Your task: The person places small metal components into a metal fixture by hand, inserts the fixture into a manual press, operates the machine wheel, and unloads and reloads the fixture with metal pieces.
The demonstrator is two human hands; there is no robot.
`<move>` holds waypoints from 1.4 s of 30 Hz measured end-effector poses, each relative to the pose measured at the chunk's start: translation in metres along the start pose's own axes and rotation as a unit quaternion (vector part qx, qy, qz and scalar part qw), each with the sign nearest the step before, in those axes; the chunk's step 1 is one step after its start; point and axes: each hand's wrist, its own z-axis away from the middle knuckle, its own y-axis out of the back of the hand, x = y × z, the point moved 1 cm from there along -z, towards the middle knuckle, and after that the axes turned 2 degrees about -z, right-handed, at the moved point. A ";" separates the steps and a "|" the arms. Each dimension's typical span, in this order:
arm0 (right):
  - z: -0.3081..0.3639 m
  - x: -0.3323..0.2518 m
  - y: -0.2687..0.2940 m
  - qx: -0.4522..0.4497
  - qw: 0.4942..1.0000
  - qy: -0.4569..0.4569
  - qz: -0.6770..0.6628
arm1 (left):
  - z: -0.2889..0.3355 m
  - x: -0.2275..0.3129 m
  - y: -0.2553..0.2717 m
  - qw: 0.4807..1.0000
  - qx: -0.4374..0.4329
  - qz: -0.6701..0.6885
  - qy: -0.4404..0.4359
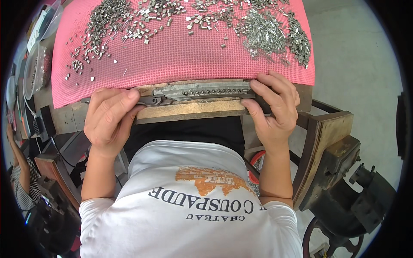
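A long grey metal jig bar (pixel 170 92) lies across a wooden strip (pixel 193 108) at the near edge of the table. Along its right half sits a row of small shiny rounded metal pieces (pixel 215 92). At the bar's left end, my left hand (pixel 105 118) is closed, thumb and fingers pinching a dark metal lever (pixel 148 101). My right hand (pixel 275 103) grips the bar's right end, its thumb on the near side and its fingers on the far side. The fingertips partly hide both ends.
A pink textured mat (pixel 159 64) covers the table beyond the bar. Small metal blocks (pixel 109 17), thin metal pins (pixel 264 36) and other small metal parts (pixel 299 43) lie on it. Plastic container (pixel 31 75) stands left; dark machine (pixel 350 193) right. Another person's arm (pixel 22 167) shows far left.
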 end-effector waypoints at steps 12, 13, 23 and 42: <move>0.000 0.001 -0.001 0.005 1.000 -0.002 -0.002 | -0.004 0.002 -0.005 0.999 0.013 -0.024 -0.043; 0.000 0.001 -0.001 0.005 1.000 -0.001 -0.002 | -0.005 0.003 -0.004 0.998 0.009 -0.032 -0.044; -0.002 -0.006 0.004 -0.042 0.997 -0.034 0.049 | -0.007 0.009 -0.008 0.998 0.003 -0.070 0.002; -0.069 -0.042 0.005 -0.198 0.977 0.068 0.031 | -0.036 0.000 0.018 0.994 -0.069 0.009 0.085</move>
